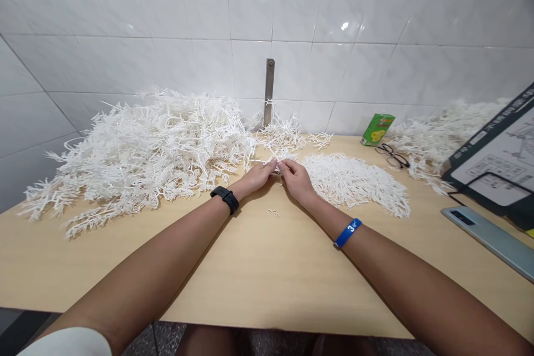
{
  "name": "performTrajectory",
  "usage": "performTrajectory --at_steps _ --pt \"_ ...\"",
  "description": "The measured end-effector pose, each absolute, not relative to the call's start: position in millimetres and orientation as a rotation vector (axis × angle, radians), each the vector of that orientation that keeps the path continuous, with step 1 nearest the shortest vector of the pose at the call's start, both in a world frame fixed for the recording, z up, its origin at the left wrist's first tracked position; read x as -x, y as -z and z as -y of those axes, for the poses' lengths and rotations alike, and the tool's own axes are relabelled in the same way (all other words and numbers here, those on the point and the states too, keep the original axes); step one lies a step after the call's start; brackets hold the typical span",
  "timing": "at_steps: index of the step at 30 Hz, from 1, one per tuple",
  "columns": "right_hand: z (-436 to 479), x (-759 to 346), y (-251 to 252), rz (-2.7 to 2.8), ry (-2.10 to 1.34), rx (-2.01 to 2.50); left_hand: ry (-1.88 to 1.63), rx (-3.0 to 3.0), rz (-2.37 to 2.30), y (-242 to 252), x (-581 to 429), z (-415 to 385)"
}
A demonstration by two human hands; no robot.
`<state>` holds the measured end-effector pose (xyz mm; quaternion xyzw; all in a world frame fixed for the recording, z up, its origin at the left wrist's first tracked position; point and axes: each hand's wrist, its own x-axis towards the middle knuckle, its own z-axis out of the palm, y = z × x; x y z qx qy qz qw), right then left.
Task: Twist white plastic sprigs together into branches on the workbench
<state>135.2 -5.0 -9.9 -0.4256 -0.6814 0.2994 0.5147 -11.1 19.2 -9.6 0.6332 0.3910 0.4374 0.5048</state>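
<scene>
My left hand point(259, 177) and my right hand point(297, 179) meet near the middle of the table, fingertips pinched close together. Between them is a thin white branching plastic sprig point(273, 152), its tip poking up past the fingers; the rest is mostly covered. A large tangled heap of white branching sprigs point(167, 139) lies to the left of my left hand. Beside my right hand spreads a flatter pile of small white pieces point(354, 181). Several tiny loose slivers point(273, 212) rest on the wood just below my hands.
A metal bar point(269, 92) stands upright against the tiled wall, with more sprigs point(283, 134) at its foot. On the right are a green box point(377, 129), eyeglasses point(392, 156), another white heap point(438, 136), a dark printed box point(500, 158) and a phone point(492, 239).
</scene>
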Motion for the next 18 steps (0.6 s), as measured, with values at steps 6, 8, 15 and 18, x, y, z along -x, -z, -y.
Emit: performTrajectory --at_steps 6,8,15,18 --pt "7 -132 8 1.761 -0.645 1.136 -1.134 -1.652 -1.052 12 12 -21" --pt "7 -131 8 1.786 -0.673 1.128 -1.179 -1.638 -1.041 12 11 -21" --pt "12 -127 7 1.865 -0.704 0.913 -1.319 -1.107 -1.043 4 12 -22" --pt "17 -127 4 1.921 -0.841 0.823 -1.283 -1.083 -0.983 1 13 -20"
